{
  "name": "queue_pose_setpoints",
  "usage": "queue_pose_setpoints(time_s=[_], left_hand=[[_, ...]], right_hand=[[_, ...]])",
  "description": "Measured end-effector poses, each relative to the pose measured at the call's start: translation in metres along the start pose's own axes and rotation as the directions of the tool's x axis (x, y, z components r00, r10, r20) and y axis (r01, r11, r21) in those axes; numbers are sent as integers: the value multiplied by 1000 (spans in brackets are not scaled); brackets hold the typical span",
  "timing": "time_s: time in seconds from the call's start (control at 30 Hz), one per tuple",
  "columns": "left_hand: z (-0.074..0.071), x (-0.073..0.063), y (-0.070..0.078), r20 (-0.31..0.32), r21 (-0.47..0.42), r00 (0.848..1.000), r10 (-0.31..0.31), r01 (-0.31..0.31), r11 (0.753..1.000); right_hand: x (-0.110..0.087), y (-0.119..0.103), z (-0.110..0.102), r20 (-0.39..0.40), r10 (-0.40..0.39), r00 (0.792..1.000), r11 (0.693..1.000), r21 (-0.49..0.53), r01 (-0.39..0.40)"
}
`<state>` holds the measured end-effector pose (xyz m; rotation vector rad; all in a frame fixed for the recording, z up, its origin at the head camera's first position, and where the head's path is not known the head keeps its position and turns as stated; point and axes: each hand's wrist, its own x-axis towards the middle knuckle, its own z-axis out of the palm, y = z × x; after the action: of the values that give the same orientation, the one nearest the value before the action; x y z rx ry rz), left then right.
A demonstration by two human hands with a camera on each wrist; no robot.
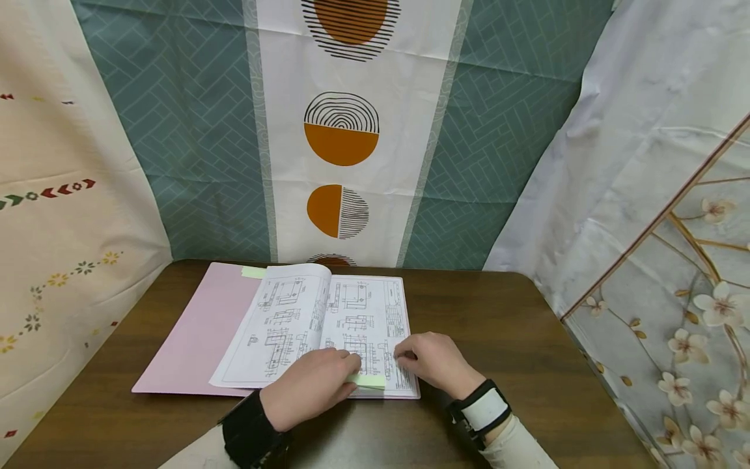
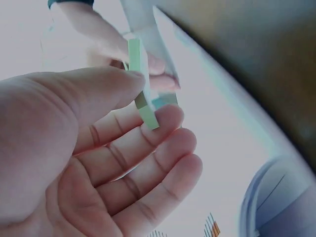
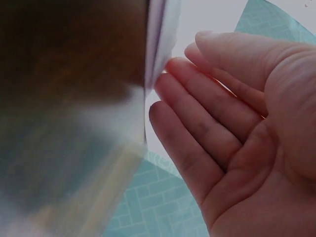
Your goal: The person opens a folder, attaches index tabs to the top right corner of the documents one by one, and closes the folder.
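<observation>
My left hand (image 1: 313,384) pinches a small pad of pale green sticky notes (image 1: 370,382) over the bottom edge of the right page. In the left wrist view, the pad (image 2: 134,53) stands edge-on between thumb and forefinger. My right hand (image 1: 435,359) is over the right edge of that page, fingertips close to the paper. No object shows between its loosely bent fingers (image 3: 187,133) in the right wrist view. Beneath both hands lies an open booklet (image 1: 293,365) of printed technical drawings, its left page bowed up near the spine.
A pink cover (image 1: 193,332) extends left from under the booklet. One pale green sticky note (image 1: 253,272) pokes out at its top. The brown wooden table (image 1: 480,312) ends against patterned cloths, with a green and white curtain (image 1: 193,130) behind.
</observation>
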<state>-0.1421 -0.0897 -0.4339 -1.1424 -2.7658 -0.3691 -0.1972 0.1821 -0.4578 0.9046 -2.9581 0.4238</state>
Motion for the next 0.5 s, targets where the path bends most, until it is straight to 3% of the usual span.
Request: queue_pose_setpoints(time_s=[0.23,0.5], left_hand=[[2,19,-15,-109,95,992,-56,66,993],[6,26,-28,-141,132,983,-115,133,982]], right_hand=[[9,-3,-3,12,28,1000,1000,7,-28],[16,-12,-10,-36,11,999,1000,-3,-11]])
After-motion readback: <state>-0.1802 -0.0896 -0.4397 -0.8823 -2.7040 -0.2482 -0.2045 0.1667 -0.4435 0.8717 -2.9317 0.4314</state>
